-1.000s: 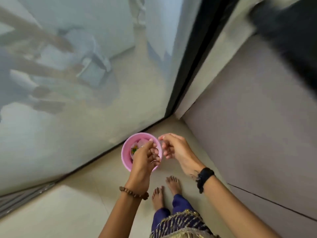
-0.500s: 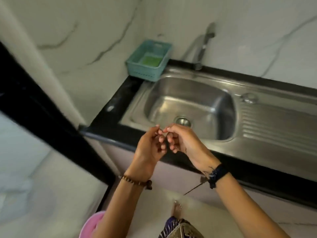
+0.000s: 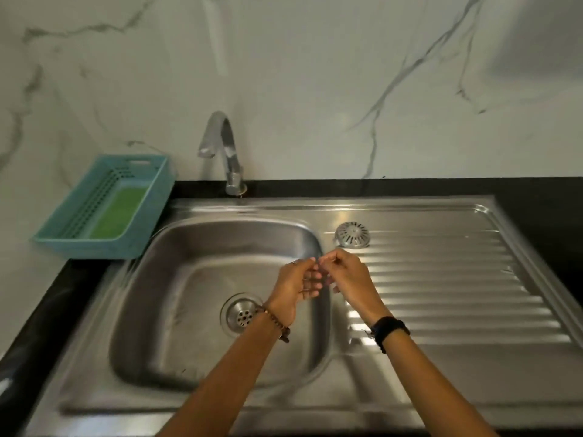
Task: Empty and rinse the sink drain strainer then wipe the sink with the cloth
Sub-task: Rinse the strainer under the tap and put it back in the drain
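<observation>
The steel sink [image 3: 176, 357] fills the middle of the view, with its round perforated drain [image 3: 242, 314] in the basin floor. A domed metal strainer [image 3: 352, 234] lies on the ribbed drainboard, just right of the basin's far corner. My left hand [image 3: 296, 283] and my right hand [image 3: 348, 274] meet fingertip to fingertip above the basin's right rim, just in front of the strainer. The fingers of both are curled in, and no object shows between them. A green cloth [image 3: 121, 211] lies in a teal basket at the left.
The teal slotted basket [image 3: 53, 239] stands on the black counter [image 3: 47, 310] left of the sink. A curved chrome tap [image 3: 225, 146] rises behind the basin, with no water running. The marble wall stands close behind. The ribbed drainboard [image 3: 457, 294] stretches to the right.
A second ago my hands were over a pink bowl of scraps on the floor. My view has swung up to the sink, and both hands, still together, now hover over the basin's right rim.
</observation>
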Demonstrator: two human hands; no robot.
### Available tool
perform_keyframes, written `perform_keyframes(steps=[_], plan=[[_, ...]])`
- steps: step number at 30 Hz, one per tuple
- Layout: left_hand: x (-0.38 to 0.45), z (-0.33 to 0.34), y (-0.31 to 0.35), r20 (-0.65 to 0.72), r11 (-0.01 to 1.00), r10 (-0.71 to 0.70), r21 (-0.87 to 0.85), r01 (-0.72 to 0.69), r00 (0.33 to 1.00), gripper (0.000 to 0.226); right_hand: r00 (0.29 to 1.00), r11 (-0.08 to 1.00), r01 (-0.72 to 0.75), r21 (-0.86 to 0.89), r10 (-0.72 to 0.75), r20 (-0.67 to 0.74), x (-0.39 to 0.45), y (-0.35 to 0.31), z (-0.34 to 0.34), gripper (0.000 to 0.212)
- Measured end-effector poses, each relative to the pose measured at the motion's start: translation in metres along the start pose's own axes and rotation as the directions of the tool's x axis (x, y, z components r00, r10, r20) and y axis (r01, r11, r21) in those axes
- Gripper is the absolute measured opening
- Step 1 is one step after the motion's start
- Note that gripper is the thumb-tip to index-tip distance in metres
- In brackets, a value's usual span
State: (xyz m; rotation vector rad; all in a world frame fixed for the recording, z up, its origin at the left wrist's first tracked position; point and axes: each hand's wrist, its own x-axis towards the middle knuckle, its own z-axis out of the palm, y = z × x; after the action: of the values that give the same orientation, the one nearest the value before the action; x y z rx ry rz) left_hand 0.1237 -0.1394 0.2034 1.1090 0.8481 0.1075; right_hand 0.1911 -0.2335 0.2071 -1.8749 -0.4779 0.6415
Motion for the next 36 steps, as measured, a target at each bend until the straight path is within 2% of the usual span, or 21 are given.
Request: perform_keyframes(steps=[2,4,8,10,11,14,17,19,21,25,28,31,33,34,36], plan=[[0.033,0.019,0.006,-0.001,0.995,0.002,0.096,-0.002,1.000,0.015,0.997,0.994,0.024,-0.103,-0.032,-0.075,0.034,0.013,-0.016,0.010],[0.064,0.033,0.010,-0.018,0.984,0.010,0.178,-0.007,1.000,0.009,0.987,0.973,0.010,-0.230,-0.047,-0.157,0.063,0.025,-0.030,0.019],[0.111,0.054,0.015,-0.070,0.925,0.078,0.378,-0.046,0.994,0.018,0.960,0.925,-0.099,-0.368,-0.008,-0.278,0.106,0.042,-0.049,0.040],[0.120,0.061,0.015,-0.064,0.891,0.110,0.449,-0.070,0.992,0.006,0.954,0.900,-0.160,-0.406,0.036,-0.297,0.119,0.048,-0.050,0.046],[0.124,0.065,0.013,-0.062,0.883,0.134,0.461,-0.091,0.989,0.015,0.952,0.888,-0.190,-0.419,0.062,-0.299,0.123,0.049,-0.049,0.047],[0.131,0.070,0.006,-0.110,0.934,0.149,0.341,-0.104,0.983,0.023,0.936,0.896,-0.256,-0.361,0.136,-0.326,0.127,0.050,-0.044,0.047],[0.135,0.064,0.006,-0.213,1.000,0.015,0.026,-0.010,0.977,0.006,0.922,0.952,-0.271,-0.143,0.214,-0.323,0.127,0.042,-0.035,0.047],[0.134,0.050,0.013,-0.215,0.980,-0.054,-0.197,0.011,0.975,0.008,0.934,0.974,-0.225,-0.031,0.207,-0.293,0.125,0.033,-0.022,0.046],[0.125,0.022,0.024,-0.192,0.944,-0.085,-0.330,0.017,0.978,0.011,0.953,0.985,-0.168,-0.033,0.154,-0.260,0.124,0.018,-0.001,0.041],[0.106,-0.062,0.039,-0.170,0.908,-0.102,-0.419,0.022,0.980,0.032,0.972,0.997,0.067,-0.030,-0.072,-0.225,0.135,-0.024,0.055,0.025],[0.102,-0.121,0.054,-0.141,0.891,-0.101,-0.453,0.027,0.985,0.033,0.977,0.978,0.194,0.081,-0.185,-0.107,0.157,-0.067,0.106,0.025],[0.106,-0.160,0.064,-0.096,0.880,-0.107,-0.473,0.049,0.990,0.031,0.993,0.975,0.112,0.193,-0.116,0.010,0.183,-0.098,0.149,0.027],[0.108,-0.179,0.065,-0.052,0.878,-0.112,-0.473,0.074,0.992,0.032,0.997,0.971,0.072,0.228,-0.070,-0.016,0.193,-0.106,0.173,0.010],[0.109,-0.184,0.065,-0.027,0.875,-0.115,-0.475,0.089,0.993,0.031,0.997,0.972,0.071,0.226,-0.060,-0.055,0.198,-0.105,0.181,0.009],[0.109,-0.194,0.066,0.030,0.877,-0.124,-0.465,0.124,0.992,0.024,0.995,0.986,0.088,0.138,-0.081,-0.054,0.204,-0.105,0.197,0.024]])
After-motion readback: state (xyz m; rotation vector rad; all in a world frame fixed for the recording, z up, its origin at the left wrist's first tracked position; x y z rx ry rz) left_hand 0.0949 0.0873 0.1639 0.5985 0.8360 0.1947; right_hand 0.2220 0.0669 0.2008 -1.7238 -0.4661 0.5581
